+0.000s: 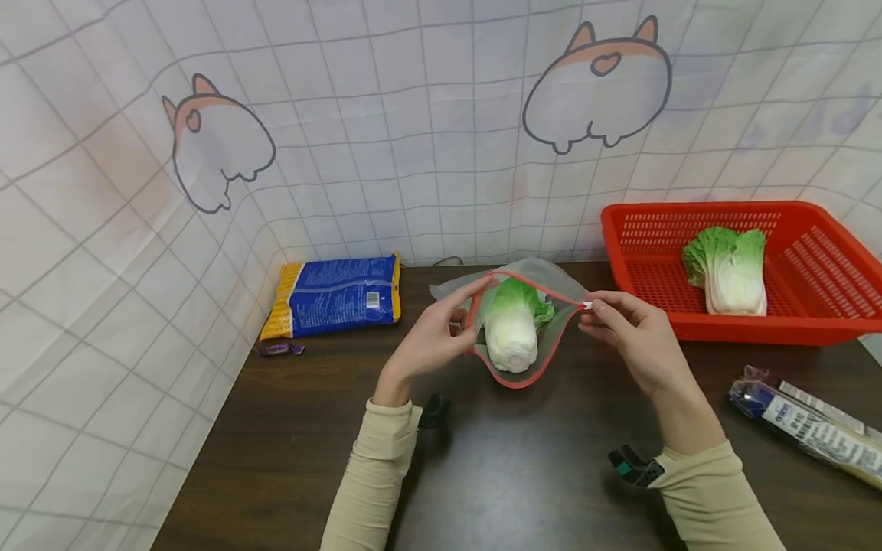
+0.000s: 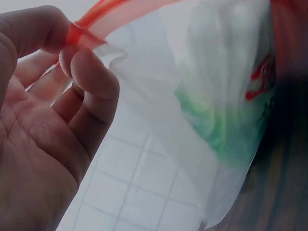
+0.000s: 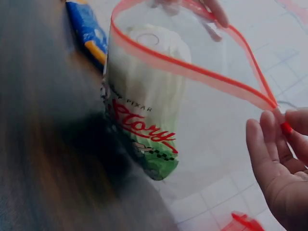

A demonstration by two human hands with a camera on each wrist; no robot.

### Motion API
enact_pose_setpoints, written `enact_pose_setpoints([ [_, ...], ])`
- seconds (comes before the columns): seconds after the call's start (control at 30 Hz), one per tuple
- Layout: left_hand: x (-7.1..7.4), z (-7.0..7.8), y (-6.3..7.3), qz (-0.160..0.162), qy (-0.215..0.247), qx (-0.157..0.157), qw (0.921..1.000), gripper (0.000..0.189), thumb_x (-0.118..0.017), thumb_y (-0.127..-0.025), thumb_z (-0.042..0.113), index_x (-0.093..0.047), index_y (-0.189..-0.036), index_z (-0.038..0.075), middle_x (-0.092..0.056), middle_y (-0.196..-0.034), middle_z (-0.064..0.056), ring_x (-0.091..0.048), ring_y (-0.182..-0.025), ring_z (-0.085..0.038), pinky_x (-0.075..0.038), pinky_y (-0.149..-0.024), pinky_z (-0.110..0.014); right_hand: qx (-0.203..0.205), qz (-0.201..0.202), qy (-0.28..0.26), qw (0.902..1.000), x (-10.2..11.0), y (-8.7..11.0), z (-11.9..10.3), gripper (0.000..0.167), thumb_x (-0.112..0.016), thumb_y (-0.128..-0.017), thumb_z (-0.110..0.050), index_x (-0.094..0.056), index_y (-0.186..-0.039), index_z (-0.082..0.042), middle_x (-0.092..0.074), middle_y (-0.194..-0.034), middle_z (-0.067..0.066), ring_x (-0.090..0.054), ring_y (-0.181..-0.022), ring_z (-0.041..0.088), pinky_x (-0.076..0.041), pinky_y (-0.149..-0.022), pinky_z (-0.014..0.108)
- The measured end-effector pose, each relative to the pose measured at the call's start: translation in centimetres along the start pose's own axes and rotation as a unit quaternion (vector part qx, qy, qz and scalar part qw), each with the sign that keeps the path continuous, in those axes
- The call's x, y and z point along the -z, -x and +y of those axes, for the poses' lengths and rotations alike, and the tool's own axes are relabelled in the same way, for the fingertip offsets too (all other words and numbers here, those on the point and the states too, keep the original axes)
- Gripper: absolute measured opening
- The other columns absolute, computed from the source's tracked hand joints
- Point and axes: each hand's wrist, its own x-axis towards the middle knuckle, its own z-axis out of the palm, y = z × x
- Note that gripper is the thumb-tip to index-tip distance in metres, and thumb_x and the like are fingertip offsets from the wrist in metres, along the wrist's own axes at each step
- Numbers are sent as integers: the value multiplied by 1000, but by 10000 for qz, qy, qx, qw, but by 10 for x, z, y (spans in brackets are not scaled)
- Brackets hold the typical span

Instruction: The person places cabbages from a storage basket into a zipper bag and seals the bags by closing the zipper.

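A clear zip bag (image 3: pixel 207 130) with a red zip rim hangs between my two hands, its mouth spread wide. Inside it is a napa cabbage (image 1: pixel 511 337), pale base toward the opening and green leaves deeper in. My left hand (image 1: pixel 441 329) pinches the rim's left side between thumb and fingers, plainest in the left wrist view. At the rim's right corner, my right hand (image 1: pixel 634 329) pinches the end by the white slider (image 1: pixel 587 304). Red printed lettering (image 3: pixel 144 127) runs across the bag in the right wrist view.
Right of the bag stands a red plastic basket (image 1: pixel 785 329) holding another napa cabbage (image 1: pixel 736 275). In front of it lies a long wrapped package (image 1: pixel 813 425). A blue and yellow packet (image 1: pixel 338 298) and a small purple wrapper (image 1: pixel 279 350) lie at the left, near the tiled-pattern wall cloth (image 1: pixel 331 168).
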Motion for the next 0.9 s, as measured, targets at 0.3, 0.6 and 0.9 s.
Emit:
enact_pose_setpoints([
  [0.3, 26, 3, 11, 311, -21, -734, 9968, 55, -49, -88, -11, -61, -135, 15, -54, -140, 3, -49, -72, -16, -39, -58, -27, 617, 258, -639, 9957, -2, 2, -23, 31, -60, -96, -7, -58, -121, 12, -64, -107, 10, -65, -89, 18, -53, -85, 30],
  [0.6, 38, 7, 16, 1016, -62, -849, 9912, 35, -46, -96, -9, -75, -108, 5, -58, -137, -1, -41, -57, -13, -36, -49, -27, 816, 201, -1369, 9870, -11, -2, -39, 23, -58, -96, 0, -64, -115, 10, -67, -102, 11, -67, -85, 19, -53, -84, 33],
  [0.9, 41, -5, 20, 1005, -387, 160, 9941, 23, -56, -100, 11, -75, -113, 11, -57, -135, 3, -58, -109, -12, -48, -70, -28, 532, 347, -1714, 9831, -29, -23, -50, 24, -66, -92, -4, -68, -113, 7, -71, -98, 12, -71, -83, 21, -53, -83, 33],
])
